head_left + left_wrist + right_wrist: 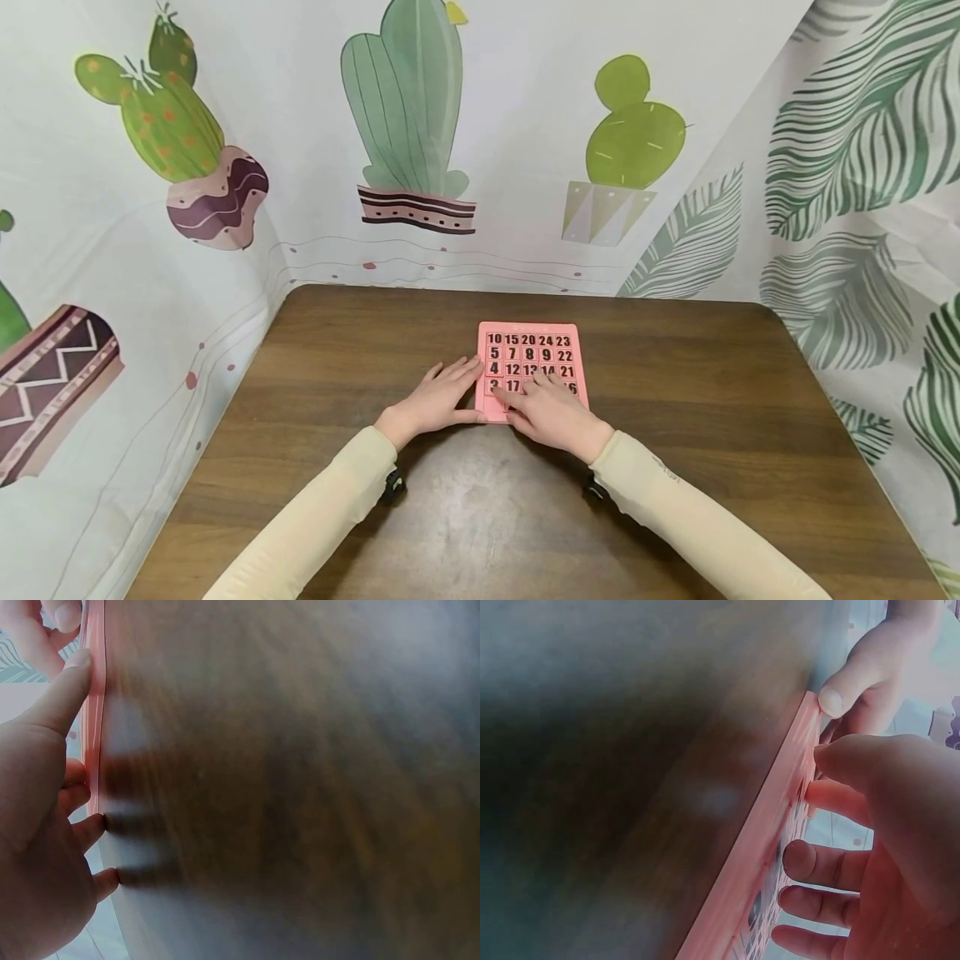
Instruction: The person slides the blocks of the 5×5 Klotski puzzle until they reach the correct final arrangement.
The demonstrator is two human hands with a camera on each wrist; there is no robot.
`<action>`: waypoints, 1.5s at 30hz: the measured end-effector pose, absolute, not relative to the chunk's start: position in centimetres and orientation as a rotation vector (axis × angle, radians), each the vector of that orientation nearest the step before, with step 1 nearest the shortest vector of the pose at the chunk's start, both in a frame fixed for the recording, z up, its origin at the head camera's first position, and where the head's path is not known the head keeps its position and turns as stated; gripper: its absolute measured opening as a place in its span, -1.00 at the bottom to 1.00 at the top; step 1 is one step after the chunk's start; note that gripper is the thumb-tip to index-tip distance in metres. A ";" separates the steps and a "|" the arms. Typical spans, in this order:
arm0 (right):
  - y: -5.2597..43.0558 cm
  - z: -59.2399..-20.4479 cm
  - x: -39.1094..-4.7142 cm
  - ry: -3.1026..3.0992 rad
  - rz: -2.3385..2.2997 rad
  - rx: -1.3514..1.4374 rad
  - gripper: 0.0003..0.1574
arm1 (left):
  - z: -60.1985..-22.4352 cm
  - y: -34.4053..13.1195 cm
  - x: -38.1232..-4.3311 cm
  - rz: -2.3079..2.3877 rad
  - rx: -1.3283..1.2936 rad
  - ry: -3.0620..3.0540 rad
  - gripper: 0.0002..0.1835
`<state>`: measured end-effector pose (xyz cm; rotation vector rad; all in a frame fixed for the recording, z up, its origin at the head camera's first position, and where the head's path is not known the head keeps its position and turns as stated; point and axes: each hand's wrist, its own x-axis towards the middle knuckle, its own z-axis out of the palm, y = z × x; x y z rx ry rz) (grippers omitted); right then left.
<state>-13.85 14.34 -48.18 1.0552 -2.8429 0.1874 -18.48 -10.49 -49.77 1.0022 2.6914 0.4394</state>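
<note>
A pink number slide puzzle (491,407) lies flat on the table, its square tiles printed with black numbers. The top row reads 10, 15, 20, 24, 23. My left hand (438,397) rests at the puzzle's left side, fingers extended along that edge and the thumb against the near left corner. In the left wrist view the thumb (73,679) touches the pink rim (95,720). My right hand (557,414) is over the lower right tiles and hides several of them, its index fingertip near the 3 tile (494,386). The right wrist view shows its fingers (817,862) loosely extended beside the tiled face.
The brown wooden table (697,375) has rounded far corners. Behind it and at both sides hangs a white cloth (517,125) printed with cacti and leaves. A dark strapped device (393,486) sits at each wrist, below the pale sleeves (330,508).
</note>
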 end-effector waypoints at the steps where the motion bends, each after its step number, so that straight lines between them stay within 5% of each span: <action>1: 14.3 -48.1 -14.0 -2.847 0.178 1.054 -0.50 | -49.8 -10.5 -18.5 0.435 1.002 2.692 -0.01; 45: 13.9 -48.3 -11.3 -2.791 0.074 1.101 -0.43 | -49.2 -10.5 -18.2 0.441 0.981 2.676 -0.02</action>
